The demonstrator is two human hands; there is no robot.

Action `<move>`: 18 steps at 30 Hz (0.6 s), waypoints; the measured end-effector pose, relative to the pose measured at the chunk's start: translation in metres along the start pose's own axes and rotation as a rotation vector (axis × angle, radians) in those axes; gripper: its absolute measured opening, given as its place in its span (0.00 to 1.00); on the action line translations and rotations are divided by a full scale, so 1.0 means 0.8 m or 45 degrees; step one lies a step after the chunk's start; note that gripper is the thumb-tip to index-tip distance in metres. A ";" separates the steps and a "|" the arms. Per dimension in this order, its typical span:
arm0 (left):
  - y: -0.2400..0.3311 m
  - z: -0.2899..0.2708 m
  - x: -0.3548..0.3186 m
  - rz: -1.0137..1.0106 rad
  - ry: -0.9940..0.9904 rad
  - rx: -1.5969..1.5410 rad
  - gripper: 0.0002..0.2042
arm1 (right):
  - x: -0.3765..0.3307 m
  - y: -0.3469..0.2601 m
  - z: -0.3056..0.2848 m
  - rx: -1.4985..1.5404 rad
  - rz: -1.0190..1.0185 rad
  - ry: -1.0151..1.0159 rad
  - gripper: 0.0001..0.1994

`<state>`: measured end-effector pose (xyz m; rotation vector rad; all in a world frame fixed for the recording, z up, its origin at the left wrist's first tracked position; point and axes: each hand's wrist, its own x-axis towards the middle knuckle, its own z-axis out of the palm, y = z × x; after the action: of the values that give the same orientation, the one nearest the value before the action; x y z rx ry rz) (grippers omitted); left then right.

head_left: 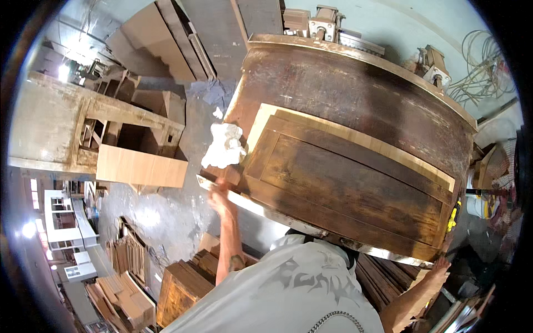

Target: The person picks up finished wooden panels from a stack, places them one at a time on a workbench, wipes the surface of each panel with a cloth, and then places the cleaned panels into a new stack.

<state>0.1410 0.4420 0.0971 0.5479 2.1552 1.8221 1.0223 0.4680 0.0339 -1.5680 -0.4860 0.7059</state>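
A dark-stained wooden panel door (355, 183) lies flat on the worn brown workbench (355, 77), with a pale board (363, 136) showing along its far and left edges. My left hand (220, 198) is at the bench's front left edge, its fingers curled; what they grip, if anything, is hidden. Just beyond it sits a crumpled white cloth (224, 147). My right hand (441, 266) is by the front right corner of the bench, close to the door's corner. Its fingers are too small and partly hidden to read.
Clamp-like machine parts (325, 25) line the bench's far side. A wooden cabinet frame (139, 136) stands at the left. Stacked boards (125, 297) and brown wooden pieces (186, 291) lie at lower left. A white bucket (478, 205) and a yellow tool (453, 216) are at right.
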 end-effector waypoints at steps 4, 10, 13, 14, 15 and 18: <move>0.052 -0.042 0.016 0.182 0.319 0.132 0.12 | -0.051 -0.071 0.061 -1.058 -0.307 0.105 0.24; 0.033 0.047 0.010 0.291 -0.026 0.969 0.23 | -0.008 -0.025 0.118 -1.180 -0.532 -0.082 0.28; 0.011 0.076 -0.001 0.129 -0.469 0.865 0.27 | -0.027 -0.020 0.147 -1.359 -0.330 -0.126 0.30; 0.007 0.079 -0.013 0.162 -0.504 0.980 0.29 | -0.034 -0.016 0.149 -1.396 -0.326 -0.087 0.29; 0.018 0.084 -0.022 0.196 -0.543 1.099 0.32 | -0.055 -0.024 0.162 -1.435 -0.313 -0.047 0.29; 0.040 0.072 -0.012 -0.148 -0.715 1.139 0.32 | -0.066 -0.051 0.165 -1.298 -0.496 -0.231 0.29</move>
<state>0.1785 0.4928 0.1184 0.9349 2.3829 0.4499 0.8975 0.5337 0.0792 -2.2415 -1.3950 0.2799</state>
